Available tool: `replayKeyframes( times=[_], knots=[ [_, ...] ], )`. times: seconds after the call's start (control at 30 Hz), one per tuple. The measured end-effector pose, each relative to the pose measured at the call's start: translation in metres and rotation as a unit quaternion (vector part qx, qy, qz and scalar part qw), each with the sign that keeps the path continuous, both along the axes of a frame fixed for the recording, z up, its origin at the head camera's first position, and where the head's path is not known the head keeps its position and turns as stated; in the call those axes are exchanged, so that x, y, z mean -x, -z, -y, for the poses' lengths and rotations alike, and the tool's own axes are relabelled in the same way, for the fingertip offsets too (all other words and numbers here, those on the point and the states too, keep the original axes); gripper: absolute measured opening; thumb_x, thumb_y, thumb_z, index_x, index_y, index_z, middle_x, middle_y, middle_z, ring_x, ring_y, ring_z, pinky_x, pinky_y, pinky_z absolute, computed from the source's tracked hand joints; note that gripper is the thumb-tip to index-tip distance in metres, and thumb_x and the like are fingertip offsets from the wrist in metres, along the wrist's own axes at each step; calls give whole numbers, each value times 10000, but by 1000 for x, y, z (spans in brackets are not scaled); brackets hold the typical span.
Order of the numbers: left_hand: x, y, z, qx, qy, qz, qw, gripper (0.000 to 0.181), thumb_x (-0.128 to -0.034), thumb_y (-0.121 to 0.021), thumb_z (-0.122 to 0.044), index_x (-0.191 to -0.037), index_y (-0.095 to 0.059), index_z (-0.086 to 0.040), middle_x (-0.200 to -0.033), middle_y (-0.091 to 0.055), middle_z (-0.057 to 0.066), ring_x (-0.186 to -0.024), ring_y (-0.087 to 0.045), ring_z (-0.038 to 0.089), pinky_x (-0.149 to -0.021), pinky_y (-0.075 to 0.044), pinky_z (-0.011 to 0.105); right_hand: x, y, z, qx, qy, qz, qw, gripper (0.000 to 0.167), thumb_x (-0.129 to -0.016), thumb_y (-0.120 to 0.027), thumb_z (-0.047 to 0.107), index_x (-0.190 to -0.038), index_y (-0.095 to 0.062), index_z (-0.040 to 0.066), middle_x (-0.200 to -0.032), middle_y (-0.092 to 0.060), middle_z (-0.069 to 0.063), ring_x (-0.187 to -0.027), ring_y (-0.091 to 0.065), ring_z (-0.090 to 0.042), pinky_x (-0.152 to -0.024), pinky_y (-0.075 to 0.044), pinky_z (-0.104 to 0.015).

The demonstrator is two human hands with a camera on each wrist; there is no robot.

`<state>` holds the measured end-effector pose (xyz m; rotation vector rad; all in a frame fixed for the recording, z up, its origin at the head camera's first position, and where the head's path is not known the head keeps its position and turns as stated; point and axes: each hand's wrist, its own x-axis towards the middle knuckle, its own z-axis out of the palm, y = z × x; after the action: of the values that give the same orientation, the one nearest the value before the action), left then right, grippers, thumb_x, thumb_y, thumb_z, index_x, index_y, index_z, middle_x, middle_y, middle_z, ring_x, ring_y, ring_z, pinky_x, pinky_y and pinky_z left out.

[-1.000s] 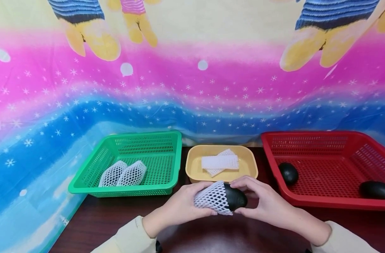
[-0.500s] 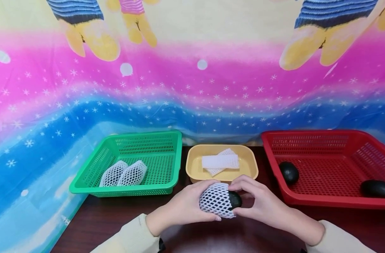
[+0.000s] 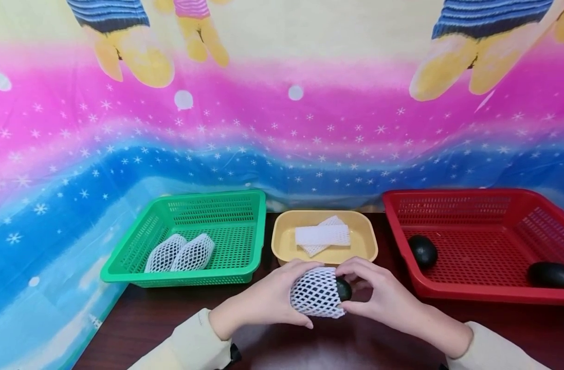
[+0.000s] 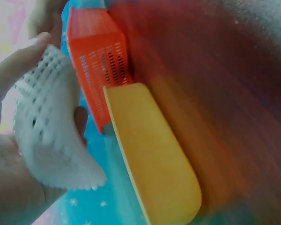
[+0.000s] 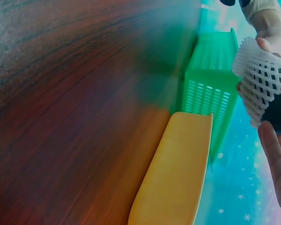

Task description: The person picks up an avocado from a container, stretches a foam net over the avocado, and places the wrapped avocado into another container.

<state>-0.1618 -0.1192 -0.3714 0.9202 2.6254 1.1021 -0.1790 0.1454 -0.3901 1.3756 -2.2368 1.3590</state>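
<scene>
A white foam fruit net [image 3: 313, 294] covers most of a dark, smooth oval fruit [image 3: 344, 289], whose right end sticks out in the head view. My left hand [image 3: 269, 297] grips the netted fruit from the left, thumb below and fingers over the far side. On the right, my right hand [image 3: 384, 294] pinches the net's open edge around the bare end, its thumb near the lower rim. The right wrist view shows the net [image 5: 263, 77] stretched over the dark fruit [image 5: 277, 115]. In the left wrist view the net [image 4: 49, 122] hides nearly all of it.
A green basket [image 3: 226, 280] at left holds two netted fruits [image 3: 193, 253]. Behind my hands, a yellow tray [image 3: 282, 246] carries flat foam nets [image 3: 322, 235]. The red basket [image 3: 485, 294] at right holds two bare dark fruits [image 3: 422, 252]. A patterned cloth [image 3: 282, 128] hangs behind.
The net has come further over the fruit, so less of the dark end shows. Both hands stay in nearly the same place, the right one slightly further left.
</scene>
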Motion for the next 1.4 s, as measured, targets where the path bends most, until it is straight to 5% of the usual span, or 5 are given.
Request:
replayKeyframes(
  times=[0.2,0.53,0.73,1.1,1.4],
  knots=[
    [0,-5,7,-382,-315,-83,9987,893,-723,-945,-124,-1484,-482,-167,-1269,-554,-6,-1095,-582,128,-956,-497,326,1,-3,-2,193,74,233,9995,570,-760,-875,-53,-1257,-651,115,-1173,-651,-45,-1006,-656,-113,-794,-584,-260],
    [-2,-3,13,-1335,-1079,-123,9851,659,-697,-975,-231,-1263,-637,-233,-1212,-635,-72,-1053,-630,171,-878,-538,334,3,-4,-9,751,-31,729,9945,529,-766,-825,-141,-1235,-667,45,-1198,-667,-74,-1060,-672,-110,-821,-580,-272],
    [-5,-4,14,-1353,-1028,-171,9853,683,-699,-972,-245,-1317,-681,-231,-1266,-657,-104,-1076,-601,140,-875,-523,318,0,-2,-10,927,-31,818,9923,508,-748,-839,-137,-1204,-694,35,-1171,-692,-72,-1042,-683,-109,-809,-584,-280],
    [-8,-2,16,-1033,-386,-286,9935,825,-691,-977,-242,-1430,-613,-194,-1412,-591,-44,-1237,-551,147,-1002,-483,357,-3,10,-4,858,309,341,9952,427,-720,-846,-152,-1064,-736,77,-1004,-740,-9,-840,-694,-91,-758,-561,-204],
    [-8,0,16,-1426,-485,-43,9886,870,-670,-986,-209,-1449,-598,-224,-1410,-578,-103,-1222,-552,140,-981,-488,348,-3,16,2,1099,484,205,9925,429,-706,-837,-172,-1010,-729,110,-921,-744,5,-772,-688,-94,-713,-554,-198]
  ],
)
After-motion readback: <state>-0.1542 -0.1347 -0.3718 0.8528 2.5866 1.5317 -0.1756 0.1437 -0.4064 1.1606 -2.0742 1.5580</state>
